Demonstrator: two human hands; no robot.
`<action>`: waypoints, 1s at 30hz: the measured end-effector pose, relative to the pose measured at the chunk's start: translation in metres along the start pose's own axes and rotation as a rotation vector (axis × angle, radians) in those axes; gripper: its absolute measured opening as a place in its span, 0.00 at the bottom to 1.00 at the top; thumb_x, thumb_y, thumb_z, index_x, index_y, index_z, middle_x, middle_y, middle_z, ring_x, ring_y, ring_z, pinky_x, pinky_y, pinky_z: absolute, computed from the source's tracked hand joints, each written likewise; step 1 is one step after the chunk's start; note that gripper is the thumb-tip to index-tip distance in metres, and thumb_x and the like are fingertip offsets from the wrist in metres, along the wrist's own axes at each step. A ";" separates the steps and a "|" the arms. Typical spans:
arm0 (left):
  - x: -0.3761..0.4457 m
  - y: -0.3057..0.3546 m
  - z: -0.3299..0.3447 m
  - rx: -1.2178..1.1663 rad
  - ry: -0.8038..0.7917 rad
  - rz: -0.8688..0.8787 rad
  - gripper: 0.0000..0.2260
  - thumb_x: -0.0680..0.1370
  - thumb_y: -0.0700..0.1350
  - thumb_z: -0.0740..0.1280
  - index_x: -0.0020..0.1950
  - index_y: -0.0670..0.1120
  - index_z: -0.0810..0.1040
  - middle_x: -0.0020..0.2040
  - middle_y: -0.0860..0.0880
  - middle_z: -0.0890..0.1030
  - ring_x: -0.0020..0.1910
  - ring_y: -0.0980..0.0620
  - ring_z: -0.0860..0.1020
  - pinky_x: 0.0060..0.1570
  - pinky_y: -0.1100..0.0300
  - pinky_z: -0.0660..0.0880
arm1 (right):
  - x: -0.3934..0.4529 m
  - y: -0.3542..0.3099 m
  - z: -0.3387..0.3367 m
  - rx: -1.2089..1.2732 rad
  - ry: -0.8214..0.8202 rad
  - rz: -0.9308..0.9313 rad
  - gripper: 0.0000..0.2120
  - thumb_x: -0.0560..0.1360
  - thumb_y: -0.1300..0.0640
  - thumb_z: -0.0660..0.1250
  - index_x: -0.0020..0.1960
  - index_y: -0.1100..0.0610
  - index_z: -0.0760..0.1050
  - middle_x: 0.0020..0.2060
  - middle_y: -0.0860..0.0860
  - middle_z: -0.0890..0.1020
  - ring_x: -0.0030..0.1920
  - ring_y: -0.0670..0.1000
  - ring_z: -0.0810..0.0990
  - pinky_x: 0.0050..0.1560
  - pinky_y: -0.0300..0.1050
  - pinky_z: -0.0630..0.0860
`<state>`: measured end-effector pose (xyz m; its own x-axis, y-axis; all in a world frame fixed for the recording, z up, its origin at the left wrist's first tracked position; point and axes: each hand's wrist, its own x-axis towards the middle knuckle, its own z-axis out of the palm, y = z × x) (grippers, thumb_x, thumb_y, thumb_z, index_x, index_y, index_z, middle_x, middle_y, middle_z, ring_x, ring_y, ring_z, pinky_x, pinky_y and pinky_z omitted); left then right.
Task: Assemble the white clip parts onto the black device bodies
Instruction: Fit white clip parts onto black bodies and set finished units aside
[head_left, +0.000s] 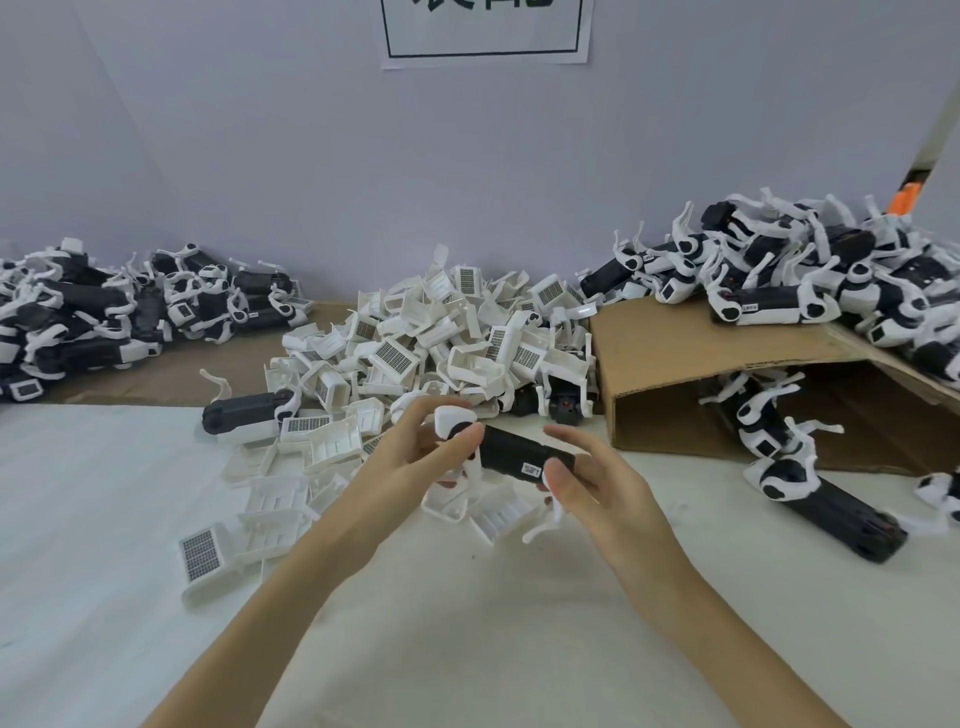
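Now my left hand (415, 457) and right hand (587, 478) both grip one black body (519, 454), just before the clip pile (441, 332).

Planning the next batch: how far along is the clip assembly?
Done, apparently: a pile of devices far left. In hand: both hands, left and right, hold one black body. Left: the white clip heap and the devices on and under the cardboard box.
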<state>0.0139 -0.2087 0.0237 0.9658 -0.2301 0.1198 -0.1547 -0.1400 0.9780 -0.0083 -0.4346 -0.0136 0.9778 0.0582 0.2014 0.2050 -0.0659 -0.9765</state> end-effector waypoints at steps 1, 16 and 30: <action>-0.001 0.000 0.001 0.007 0.013 0.005 0.21 0.77 0.65 0.72 0.66 0.59 0.78 0.51 0.60 0.86 0.49 0.63 0.82 0.48 0.75 0.73 | -0.001 0.001 0.001 -0.021 -0.007 -0.026 0.28 0.72 0.38 0.76 0.70 0.38 0.74 0.53 0.46 0.86 0.61 0.48 0.83 0.60 0.42 0.77; -0.004 -0.005 0.013 0.059 0.373 0.426 0.22 0.85 0.59 0.59 0.43 0.44 0.81 0.38 0.46 0.81 0.42 0.46 0.80 0.48 0.57 0.75 | -0.017 0.016 0.028 -0.497 -0.072 -0.365 0.37 0.74 0.36 0.75 0.77 0.35 0.62 0.66 0.33 0.74 0.68 0.41 0.73 0.65 0.28 0.66; 0.009 -0.007 -0.003 -0.204 0.642 0.142 0.19 0.79 0.63 0.71 0.62 0.53 0.75 0.38 0.54 0.83 0.36 0.64 0.80 0.38 0.72 0.73 | -0.008 0.020 0.011 -0.690 -0.157 -0.273 0.24 0.86 0.60 0.60 0.77 0.39 0.67 0.74 0.30 0.67 0.76 0.36 0.63 0.77 0.37 0.61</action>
<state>0.0241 -0.2066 0.0184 0.8810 0.3920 0.2649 -0.3071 0.0477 0.9505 -0.0127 -0.4256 -0.0353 0.8811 0.2995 0.3660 0.4704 -0.6340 -0.6138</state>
